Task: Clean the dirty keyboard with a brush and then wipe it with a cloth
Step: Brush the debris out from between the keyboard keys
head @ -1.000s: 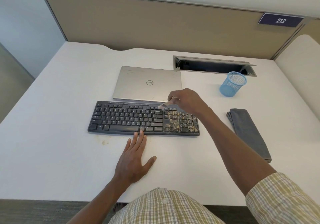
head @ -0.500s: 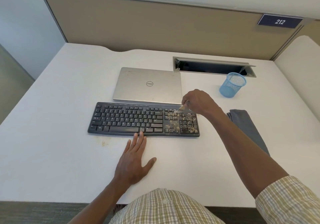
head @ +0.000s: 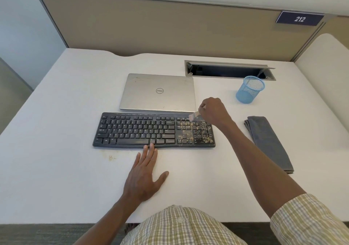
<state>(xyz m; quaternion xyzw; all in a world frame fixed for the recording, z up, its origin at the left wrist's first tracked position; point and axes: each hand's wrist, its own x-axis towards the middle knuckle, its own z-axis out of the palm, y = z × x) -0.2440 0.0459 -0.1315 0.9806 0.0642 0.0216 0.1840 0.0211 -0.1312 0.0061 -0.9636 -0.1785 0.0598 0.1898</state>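
A black plastic full-size keyboard (head: 154, 130) lies flat on the white counter (head: 56, 169), its long side parallel to the near edge of the counter. The right part of the keyboard, the number pad and the keys just left of it, is covered with light sandy crumbs; the left part looks mostly clean.

The right hand (head: 214, 109) is above the far right corner of the keyboard. Its grip is closed: the fingers are curled around a small brush with pale bristles (head: 194, 116), and the bristles point down and to the left, onto the top row of the number pad. The handle is hidden inside the hand.

The left hand (head: 144, 176) lies flat on the counter just in front of the keyboard. Its grip is fully open, the fingers are straight and hold nothing, and the fingertips (head: 151, 146) touch the near edge of the keyboard below the space bar area.

The folded grey cloth (head: 270, 142) lies on the counter to the right of the keyboard, apart from it. A closed silver laptop (head: 157, 92) lies directly behind the keyboard, almost touching its far edge. A blue mesh metal cup (head: 249, 89) stands behind and to the right of the keyboard. A few crumbs (head: 111, 157) are on the counter in front of the left half of the keyboard.
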